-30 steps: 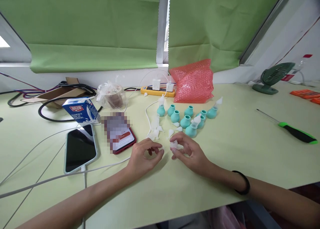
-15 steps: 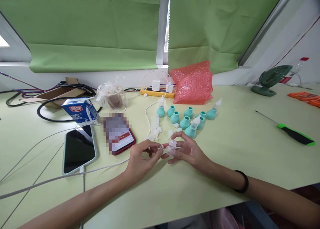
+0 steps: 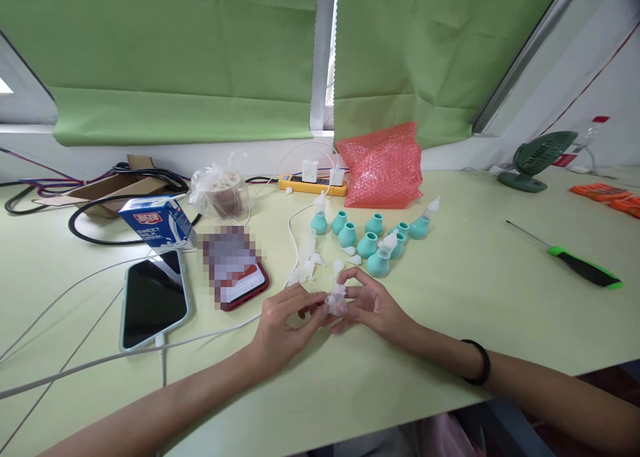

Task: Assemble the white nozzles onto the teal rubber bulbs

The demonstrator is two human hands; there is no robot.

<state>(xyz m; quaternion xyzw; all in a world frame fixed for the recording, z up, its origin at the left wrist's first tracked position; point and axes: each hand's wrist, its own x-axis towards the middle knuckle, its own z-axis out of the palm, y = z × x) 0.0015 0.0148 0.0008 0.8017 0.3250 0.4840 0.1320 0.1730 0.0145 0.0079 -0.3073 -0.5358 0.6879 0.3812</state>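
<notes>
A small translucent white piece (image 3: 337,299) is between my hands near the front middle of the table. My right hand (image 3: 373,300) grips it with thumb and fingers. From the other side, my left hand (image 3: 290,317) has thumb and forefinger pinched at the piece's left edge; whatever else is between those fingertips is too small to make out. Beyond the hands stand several teal bulb-shaped pots (image 3: 367,246). Some carry white pointed tops, like the teal bulb nearest me (image 3: 379,264). White scraps (image 3: 306,265) lie just behind my left hand.
Two phones, one dark-screened (image 3: 156,300) and one red-cased (image 3: 240,287), lie left with white cables. Behind them are a blue milk carton (image 3: 159,222) and a bagged roll (image 3: 227,194). A power strip (image 3: 313,185), red bubble wrap (image 3: 383,170), screwdriver (image 3: 583,268) and fan (image 3: 539,157) are farther out.
My left fingertips have come up against the translucent piece, which has turned in my right hand. The small bit seen at my left fingertips is now hidden. The whole view has shifted slightly.
</notes>
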